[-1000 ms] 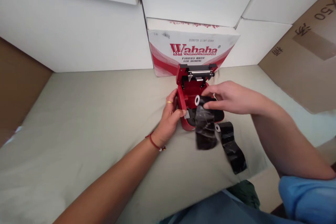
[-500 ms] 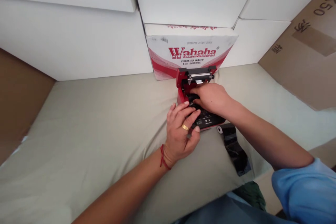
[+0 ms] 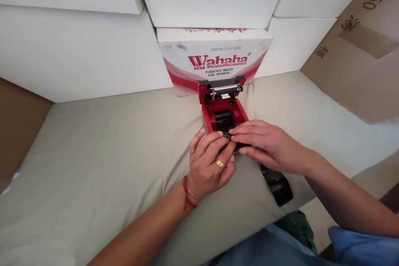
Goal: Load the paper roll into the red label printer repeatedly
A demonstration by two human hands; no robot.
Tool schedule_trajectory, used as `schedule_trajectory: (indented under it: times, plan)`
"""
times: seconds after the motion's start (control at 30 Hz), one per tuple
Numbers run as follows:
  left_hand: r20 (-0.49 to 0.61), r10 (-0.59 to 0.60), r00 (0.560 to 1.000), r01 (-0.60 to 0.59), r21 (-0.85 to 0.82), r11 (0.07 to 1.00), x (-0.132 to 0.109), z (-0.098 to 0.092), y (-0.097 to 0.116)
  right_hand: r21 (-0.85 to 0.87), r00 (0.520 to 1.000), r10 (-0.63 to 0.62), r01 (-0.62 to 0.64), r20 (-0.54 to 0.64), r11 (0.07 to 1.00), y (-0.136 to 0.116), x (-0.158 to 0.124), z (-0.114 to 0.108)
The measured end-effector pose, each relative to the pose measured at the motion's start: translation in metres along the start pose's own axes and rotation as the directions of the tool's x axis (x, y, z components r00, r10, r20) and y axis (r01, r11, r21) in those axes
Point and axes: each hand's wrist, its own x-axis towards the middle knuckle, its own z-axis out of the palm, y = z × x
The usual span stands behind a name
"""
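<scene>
A small red printer (image 3: 218, 108) stands open on the beige cloth (image 3: 109, 149), its lid (image 3: 222, 87) tipped up against a Wahaha box (image 3: 215, 60). A black roll (image 3: 223, 119) lies in its bay. My left hand (image 3: 210, 164), with a gold ring, rests over the printer's front, fingers curled and pinching black film at the bay's edge. My right hand (image 3: 264, 143) lies flat across the front from the right, its fingertips meeting the left ones on the same film. A second black roll's loose strip (image 3: 279, 185) trails on the cloth under my right wrist.
White boxes (image 3: 77, 45) wall the back. Brown cartons stand at the left (image 3: 18, 129) and right (image 3: 358, 58). The cloth's front edge drops off near my blue sleeve (image 3: 364, 245).
The black roll went from my right hand into the printer's bay. My right hand drew back from the bay to the front. My left hand shifted from the printer's side onto its front.
</scene>
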Motion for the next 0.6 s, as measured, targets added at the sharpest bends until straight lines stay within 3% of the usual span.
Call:
schedule_trajectory:
  times: [0.2, 0.37, 0.6]
  plan:
    - [-0.007, -0.008, 1.000, 0.008, -0.039, 0.999, -0.001, -0.002, 0.000, -0.129, 1.000, 0.001, -0.004, -0.018, 0.992, 0.006, -0.040, 0.011]
    - [0.026, 0.053, 0.998, -0.051, -0.053, 0.997, -0.002, -0.004, -0.005, -0.091, 0.998, -0.044, 0.039, -0.055, 0.995, 0.021, -0.044, 0.014]
    - [0.111, 0.069, 0.991, -0.070, -0.001, 0.998, 0.006, -0.004, -0.002, -0.034, 0.998, -0.001, -0.001, -0.055, 0.999, 0.027, -0.036, 0.005]
